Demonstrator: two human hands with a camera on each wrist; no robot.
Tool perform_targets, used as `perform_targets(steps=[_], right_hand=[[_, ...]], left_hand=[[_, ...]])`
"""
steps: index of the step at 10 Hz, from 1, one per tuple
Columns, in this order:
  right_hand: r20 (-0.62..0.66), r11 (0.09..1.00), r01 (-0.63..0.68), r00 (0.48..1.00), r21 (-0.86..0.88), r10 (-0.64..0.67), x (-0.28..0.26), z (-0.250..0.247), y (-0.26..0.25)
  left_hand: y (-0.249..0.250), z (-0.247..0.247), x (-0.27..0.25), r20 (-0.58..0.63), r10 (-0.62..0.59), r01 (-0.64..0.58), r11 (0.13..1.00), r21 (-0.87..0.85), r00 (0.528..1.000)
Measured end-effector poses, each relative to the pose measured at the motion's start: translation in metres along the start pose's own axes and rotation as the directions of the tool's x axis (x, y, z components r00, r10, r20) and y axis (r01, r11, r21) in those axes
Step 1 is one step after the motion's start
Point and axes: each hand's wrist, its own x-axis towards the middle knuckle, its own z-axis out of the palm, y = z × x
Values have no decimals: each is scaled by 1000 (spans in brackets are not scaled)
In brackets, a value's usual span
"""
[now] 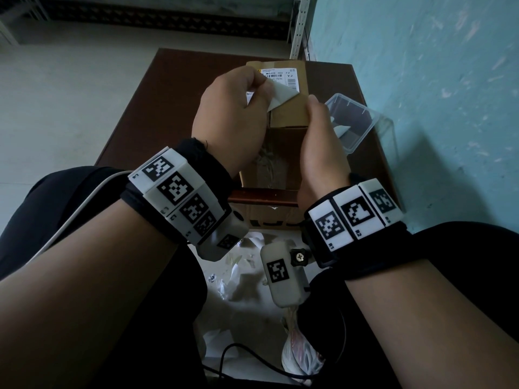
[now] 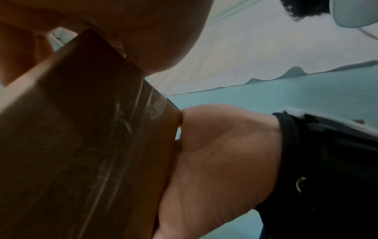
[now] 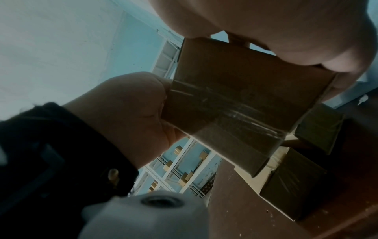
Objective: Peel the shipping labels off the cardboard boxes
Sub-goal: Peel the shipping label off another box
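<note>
You sit at a dark brown table (image 1: 134, 113) that fills the middle of the head view, with pale floor to the left, a teal wall (image 1: 435, 80) along the right side and a white metal shelving post (image 1: 300, 26) at the top centre. In the right wrist view, racks with small cartons show in the lower middle of the frame.

You hold the cardboard box (image 1: 289, 113) above the table at the centre of the head view. Its long axis runs from the bottom of the frame toward the top, and its labelled face is turned up toward you. The shipping label (image 1: 278, 80) sits on the far, upper part of that face; its near corner is lifted and folded back, white underside showing.

Your left hand (image 1: 233, 119) pinches that lifted corner between thumb and fingers. Your right hand (image 1: 323, 141) curls around the box's right edge, thumb on top.

To the right of the box, a clear plastic container (image 1: 362, 119) rests on the table with a white scrap of paper inside. Below the table edge, at the lower centre, an open carton (image 1: 266, 217) stands on the floor beside paper scraps (image 1: 233, 276).
</note>
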Motion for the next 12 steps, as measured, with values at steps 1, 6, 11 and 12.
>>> perform_targets(steps=[1,6,11,12], right_hand=[[24,1000,-4,1000,-13,4,0,0,3],[2,998,-32,999,48,32,-9,2,-2],[-22,997,51,998,-53,-52,-12,-4,-5],[-14,999,27,1000,-40,-27,-13,-7,-7]], left_hand=[[0,-1,0,-3,5,-5,1000,5,1000],[1,-1,0,-8,9,-9,1000,22,1000],[2,-1,0,-17,13,-13,1000,25,1000],[2,-1,0,-22,15,-14,1000,16,1000]])
